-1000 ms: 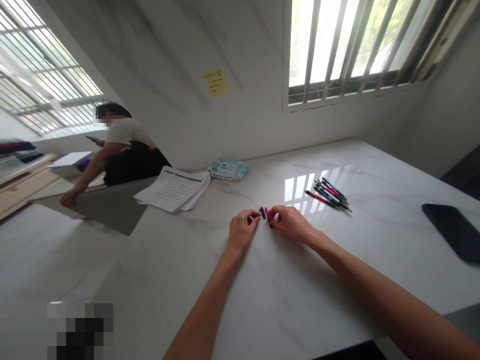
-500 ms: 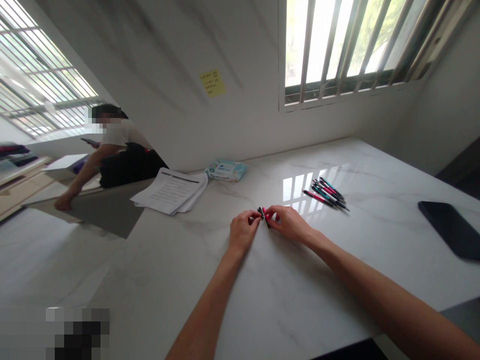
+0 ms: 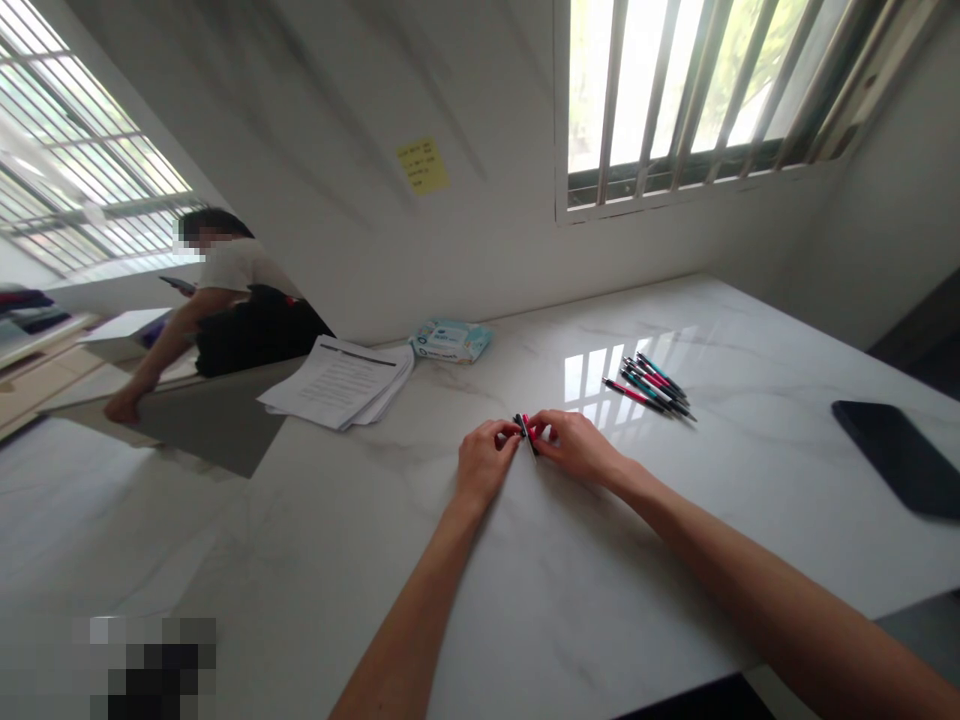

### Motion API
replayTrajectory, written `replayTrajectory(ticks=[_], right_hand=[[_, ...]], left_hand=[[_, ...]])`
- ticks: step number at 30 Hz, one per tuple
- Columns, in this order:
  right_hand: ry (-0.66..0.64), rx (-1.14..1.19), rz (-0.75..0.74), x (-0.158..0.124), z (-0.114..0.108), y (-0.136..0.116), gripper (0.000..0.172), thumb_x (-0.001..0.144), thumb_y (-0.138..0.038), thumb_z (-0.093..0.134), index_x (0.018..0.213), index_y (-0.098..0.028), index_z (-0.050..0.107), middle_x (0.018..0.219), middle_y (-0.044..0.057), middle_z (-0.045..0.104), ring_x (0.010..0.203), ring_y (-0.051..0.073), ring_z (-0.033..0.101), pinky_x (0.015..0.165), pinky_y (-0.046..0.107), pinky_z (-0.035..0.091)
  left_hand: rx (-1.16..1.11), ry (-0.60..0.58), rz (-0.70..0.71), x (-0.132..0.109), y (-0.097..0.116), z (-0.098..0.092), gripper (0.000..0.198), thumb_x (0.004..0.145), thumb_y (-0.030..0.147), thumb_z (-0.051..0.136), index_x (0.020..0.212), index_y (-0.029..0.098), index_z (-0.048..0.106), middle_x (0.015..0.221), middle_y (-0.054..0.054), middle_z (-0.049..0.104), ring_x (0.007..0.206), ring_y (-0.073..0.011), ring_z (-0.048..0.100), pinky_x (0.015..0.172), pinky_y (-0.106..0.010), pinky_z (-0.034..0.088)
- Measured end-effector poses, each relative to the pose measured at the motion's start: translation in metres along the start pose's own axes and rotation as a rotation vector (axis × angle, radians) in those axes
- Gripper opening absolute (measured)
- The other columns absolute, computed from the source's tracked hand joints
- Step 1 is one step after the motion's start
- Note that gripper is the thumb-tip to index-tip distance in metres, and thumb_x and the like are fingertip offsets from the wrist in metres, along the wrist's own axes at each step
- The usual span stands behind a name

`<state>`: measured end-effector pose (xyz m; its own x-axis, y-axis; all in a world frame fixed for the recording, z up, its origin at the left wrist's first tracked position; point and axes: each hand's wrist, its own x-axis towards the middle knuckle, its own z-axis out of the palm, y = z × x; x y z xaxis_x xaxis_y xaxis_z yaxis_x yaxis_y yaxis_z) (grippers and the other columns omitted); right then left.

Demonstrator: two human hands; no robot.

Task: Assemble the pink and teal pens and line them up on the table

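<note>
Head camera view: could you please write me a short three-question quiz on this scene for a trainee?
1. True or false: the left hand and the right hand both pinch the small pink-and-black pen between them.
2. Which lies nearest the right hand? A) the loose pens; B) the dark phone; C) the paper stack.
3. Fill in: the yellow sticky note is stuck on the ____.

Key: 1 true; 2 A; 3 wall.
</note>
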<state>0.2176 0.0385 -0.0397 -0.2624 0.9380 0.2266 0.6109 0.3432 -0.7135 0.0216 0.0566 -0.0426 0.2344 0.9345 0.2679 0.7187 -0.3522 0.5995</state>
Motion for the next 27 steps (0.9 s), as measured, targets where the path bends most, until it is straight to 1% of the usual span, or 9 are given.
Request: replayTrajectory(ticks=[5,10,14,19,21,23,25,27], right_hand=[[0.006,-0.007,-0.012,0.000,-0.001,-0.001,0.022,0.090,-0.020,0.064,0.110,-0.023,0.074,0.096,0.002,0.076,0.075,0.015,0.067,0.071,0.025,0.048],[0.014,-0.010,-0.008,0.000,-0.002,-0.003,0.021,0.090,-0.019,0.065,0.109,-0.022,0.073,0.101,0.003,0.076,0.076,0.015,0.067,0.073,0.025,0.048],[0.004,-0.010,-0.005,-0.001,-0.001,-0.002,0.021,0.091,-0.020,0.064,0.110,-0.023,0.073,0.102,0.003,0.076,0.075,0.015,0.067,0.073,0.025,0.048],[0.003,-0.001,-0.023,-0.001,-0.001,0.000,0.021,0.093,-0.023,0.064,0.112,-0.023,0.073,0.104,0.003,0.076,0.075,0.015,0.068,0.073,0.026,0.049],[0.015,-0.027,-0.023,0.001,-0.007,0.003,0.022,0.093,-0.026,0.065,0.113,-0.023,0.072,0.108,0.004,0.076,0.076,0.015,0.068,0.074,0.027,0.050],[0.047,-0.086,-0.017,0.004,-0.019,0.010,0.023,0.093,-0.027,0.066,0.115,-0.023,0.072,0.110,0.005,0.076,0.080,0.017,0.069,0.076,0.028,0.050],[0.101,-0.158,0.006,0.008,-0.037,0.021,0.022,0.093,-0.026,0.067,0.114,-0.024,0.073,0.106,0.005,0.077,0.082,0.018,0.070,0.077,0.028,0.050],[0.176,-0.231,0.069,0.011,-0.058,0.035,0.021,0.094,-0.025,0.065,0.113,-0.024,0.074,0.100,0.004,0.078,0.079,0.018,0.070,0.075,0.029,0.050]], left_hand=[[-0.004,-0.006,0.002,0.000,0.002,0.000,0.012,0.088,0.026,0.068,0.095,0.024,0.078,0.091,-0.002,0.078,0.073,-0.0172,0.067,0.076,-0.029,0.050],[-0.009,-0.005,-0.001,0.000,0.003,-0.001,0.013,0.087,0.026,0.067,0.095,0.024,0.078,0.091,-0.002,0.078,0.073,-0.0172,0.067,0.076,-0.029,0.050],[-0.021,-0.006,0.000,0.000,0.003,-0.003,0.015,0.086,0.024,0.068,0.099,0.024,0.077,0.093,-0.002,0.078,0.072,-0.0169,0.066,0.075,-0.029,0.050],[-0.032,0.009,-0.002,-0.002,0.005,-0.007,0.017,0.087,0.027,0.068,0.102,0.024,0.076,0.093,-0.002,0.077,0.071,-0.0164,0.065,0.072,-0.028,0.049],[-0.037,0.021,-0.009,-0.003,0.005,-0.009,0.019,0.089,0.031,0.067,0.104,0.024,0.075,0.093,-0.002,0.076,0.070,-0.0163,0.064,0.071,-0.028,0.049],[-0.036,0.033,-0.022,-0.004,0.005,-0.011,0.020,0.090,0.033,0.066,0.106,0.025,0.075,0.094,-0.003,0.077,0.071,-0.0166,0.064,0.071,-0.028,0.049],[-0.030,0.046,-0.032,-0.004,0.005,-0.013,0.021,0.090,0.033,0.065,0.106,0.025,0.075,0.095,-0.003,0.077,0.071,-0.0167,0.064,0.071,-0.028,0.050],[-0.023,0.057,-0.031,-0.004,0.007,-0.015,0.020,0.091,0.033,0.064,0.106,0.025,0.075,0.095,-0.003,0.077,0.072,-0.0164,0.065,0.071,-0.028,0.049]])
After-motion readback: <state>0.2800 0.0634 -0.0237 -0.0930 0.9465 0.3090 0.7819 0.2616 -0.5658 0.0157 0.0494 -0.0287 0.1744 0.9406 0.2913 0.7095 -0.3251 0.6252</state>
